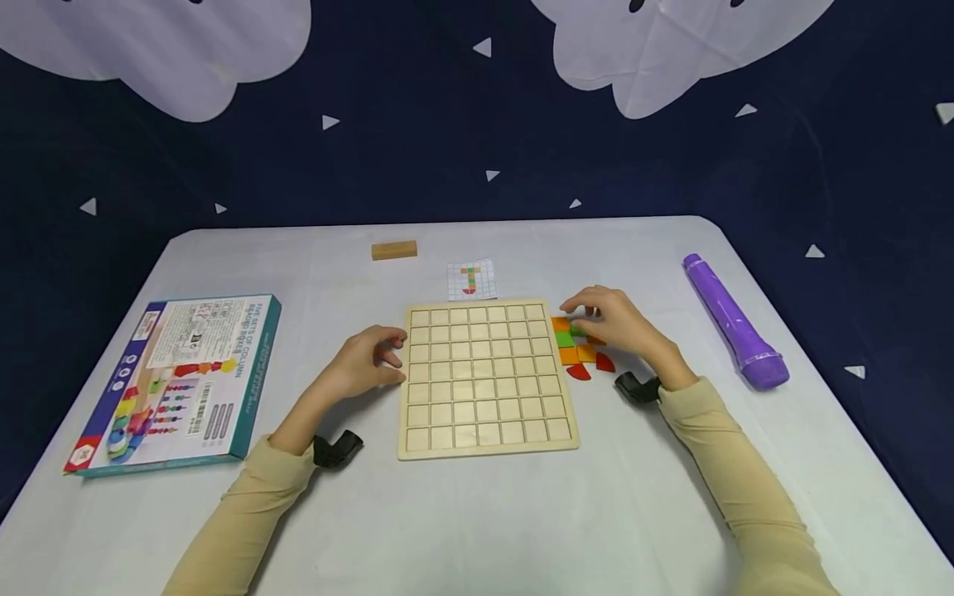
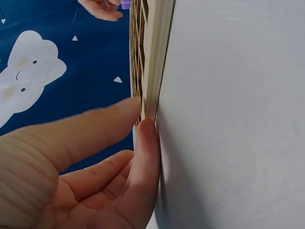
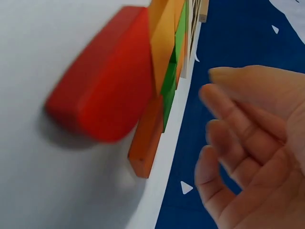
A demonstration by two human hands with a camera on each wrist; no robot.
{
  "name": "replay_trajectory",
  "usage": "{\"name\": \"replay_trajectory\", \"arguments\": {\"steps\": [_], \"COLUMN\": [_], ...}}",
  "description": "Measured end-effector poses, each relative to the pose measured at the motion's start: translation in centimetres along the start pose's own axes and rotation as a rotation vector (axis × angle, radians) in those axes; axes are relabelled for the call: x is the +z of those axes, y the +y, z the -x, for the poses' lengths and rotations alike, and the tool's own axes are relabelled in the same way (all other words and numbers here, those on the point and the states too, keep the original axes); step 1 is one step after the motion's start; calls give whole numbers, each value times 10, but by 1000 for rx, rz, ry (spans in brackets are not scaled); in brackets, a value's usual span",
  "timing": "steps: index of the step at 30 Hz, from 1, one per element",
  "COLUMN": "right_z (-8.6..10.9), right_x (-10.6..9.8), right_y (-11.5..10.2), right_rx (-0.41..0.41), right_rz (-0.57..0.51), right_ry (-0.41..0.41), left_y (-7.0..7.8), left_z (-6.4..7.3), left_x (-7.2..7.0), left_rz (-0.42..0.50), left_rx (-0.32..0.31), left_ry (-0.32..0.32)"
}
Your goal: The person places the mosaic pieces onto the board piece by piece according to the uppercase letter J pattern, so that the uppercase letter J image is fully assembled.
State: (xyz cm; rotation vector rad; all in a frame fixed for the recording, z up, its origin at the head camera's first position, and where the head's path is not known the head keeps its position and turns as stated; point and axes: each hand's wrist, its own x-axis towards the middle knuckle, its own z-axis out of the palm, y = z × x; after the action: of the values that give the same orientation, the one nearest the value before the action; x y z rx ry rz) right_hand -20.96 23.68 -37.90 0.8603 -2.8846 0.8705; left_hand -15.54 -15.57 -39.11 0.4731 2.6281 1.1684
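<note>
A pale wooden board (image 1: pixel 488 377) with a grid of square recesses lies mid-table. At its left edge is my left hand (image 1: pixel 365 362), thumb and fingertips right against the rim; in the left wrist view, a fingertip (image 2: pixel 147 131) meets the board's side (image 2: pixel 159 52). My right hand (image 1: pixel 614 319) hovers over small tiles by the board's right edge, fingers loosely bent and nothing between them. Among these are orange tiles (image 1: pixel 569 355), green tiles (image 1: pixel 564 339) and red rounded pieces (image 1: pixel 578 372). One red piece (image 3: pixel 105 86) looms large in the right wrist view.
A grid card (image 1: pixel 471 280) with a coloured J-shaped pattern lies behind the board. Beyond it is a wooden block (image 1: pixel 394 250). A flat toy box (image 1: pixel 186 381) occupies the left side, and a purple microphone-shaped object (image 1: pixel 734 323) lies at the right.
</note>
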Motion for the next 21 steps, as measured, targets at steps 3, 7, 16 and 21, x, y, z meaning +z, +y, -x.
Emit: {"name": "replay_trajectory", "arguments": {"steps": [3,7,16,21], "right_z": [-3,-5,-9,-10], "right_x": [2,3,5,6], "right_y": [2,2,3,3], "right_rx": [37,38,-12,6], "right_rz": [21,39,66,82], "right_ry": [-67,-99,-117,-142], "left_y": [-3,-5,-6,-8], "left_z": [0,-1,-1,-3], "left_x": [1,2,2,2], "left_rz": [2,0,9,22], "left_rx": [20,32,30,58], "left_ry": [18,37,30,29]}}
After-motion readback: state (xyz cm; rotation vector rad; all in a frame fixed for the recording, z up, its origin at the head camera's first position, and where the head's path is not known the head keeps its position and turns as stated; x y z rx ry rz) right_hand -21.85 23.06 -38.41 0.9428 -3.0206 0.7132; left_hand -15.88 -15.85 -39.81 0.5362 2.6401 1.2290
